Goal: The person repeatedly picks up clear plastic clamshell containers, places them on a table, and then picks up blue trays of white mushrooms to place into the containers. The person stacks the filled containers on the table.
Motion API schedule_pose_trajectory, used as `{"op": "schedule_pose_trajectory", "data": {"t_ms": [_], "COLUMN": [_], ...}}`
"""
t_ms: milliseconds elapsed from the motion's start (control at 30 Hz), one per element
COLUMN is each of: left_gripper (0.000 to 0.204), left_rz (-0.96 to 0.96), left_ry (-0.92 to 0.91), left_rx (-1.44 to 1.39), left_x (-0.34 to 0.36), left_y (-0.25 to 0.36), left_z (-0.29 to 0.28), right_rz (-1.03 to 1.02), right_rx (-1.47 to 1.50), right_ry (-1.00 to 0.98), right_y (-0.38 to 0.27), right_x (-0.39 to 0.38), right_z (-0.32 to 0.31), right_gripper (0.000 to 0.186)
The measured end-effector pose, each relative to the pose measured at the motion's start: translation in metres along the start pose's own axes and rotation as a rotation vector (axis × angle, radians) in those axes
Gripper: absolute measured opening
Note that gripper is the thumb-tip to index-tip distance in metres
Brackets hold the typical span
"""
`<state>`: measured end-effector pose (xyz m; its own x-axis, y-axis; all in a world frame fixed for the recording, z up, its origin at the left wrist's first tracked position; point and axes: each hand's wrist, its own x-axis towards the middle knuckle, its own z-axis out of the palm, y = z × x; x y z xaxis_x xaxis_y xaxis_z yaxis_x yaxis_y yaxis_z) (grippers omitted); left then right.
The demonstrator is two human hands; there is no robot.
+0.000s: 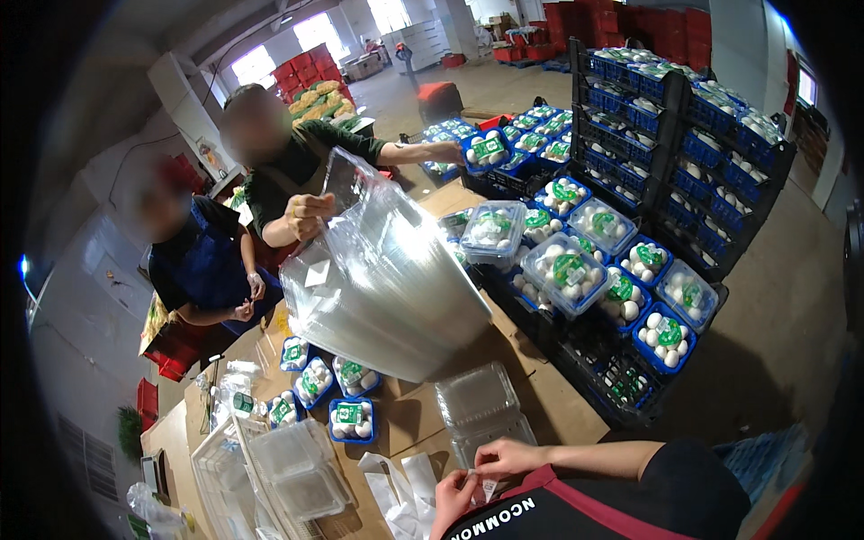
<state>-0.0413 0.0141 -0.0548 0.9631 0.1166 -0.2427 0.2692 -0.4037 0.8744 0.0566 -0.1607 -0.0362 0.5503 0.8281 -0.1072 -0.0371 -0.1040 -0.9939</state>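
Close to my body at the lower edge, my left hand (456, 497) and my right hand (507, 457) are near each other, fingers pinched. Between them is a small whitish piece (488, 487), thin like a label or a scrap of film; its kind is too small to make out. Just beyond my right hand lies an opened clear plastic clamshell box (477, 396) on the table. White paper strips (394, 493) lie to the left of my hands.
A co-worker across the brown tabletop (549, 387) touches a tall nested stack of clear boxes (387, 279) and holds a blue mushroom tray (486, 149). More mushroom packs (567, 270) fill black crates at right. A white basket (229, 468) stands left; another person stands far left.
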Motion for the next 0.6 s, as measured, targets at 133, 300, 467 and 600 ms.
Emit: {"op": "schedule_pose_trajectory", "data": {"t_ms": [133, 300, 467, 600], "left_gripper": [0.027, 0.025, 0.023, 0.016], "left_rz": [-0.223, -0.222, 0.311, 0.545], "left_ry": [-0.032, -0.059, -0.059, 0.055], "left_rx": [-0.106, 0.014, 0.469, 0.434], "left_x": [0.010, 0.036, 0.061, 0.065], "left_y": [0.039, 0.053, -0.001, -0.014], "left_z": [0.001, 0.011, 0.044, 0.057], "right_rz": [-0.306, -0.328, -0.515, -0.529], "right_rx": [-0.328, 0.201, 0.391, 0.387], "right_ry": [0.162, 0.810, 1.220, 1.197], "right_y": [0.002, -0.066, -0.100, -0.119], "right_x": [0.021, 0.030, 0.057, 0.103], "right_z": [-0.054, -0.152, -0.229, -0.279], "right_gripper": [0.018, 0.008, 0.011, 0.024]}}
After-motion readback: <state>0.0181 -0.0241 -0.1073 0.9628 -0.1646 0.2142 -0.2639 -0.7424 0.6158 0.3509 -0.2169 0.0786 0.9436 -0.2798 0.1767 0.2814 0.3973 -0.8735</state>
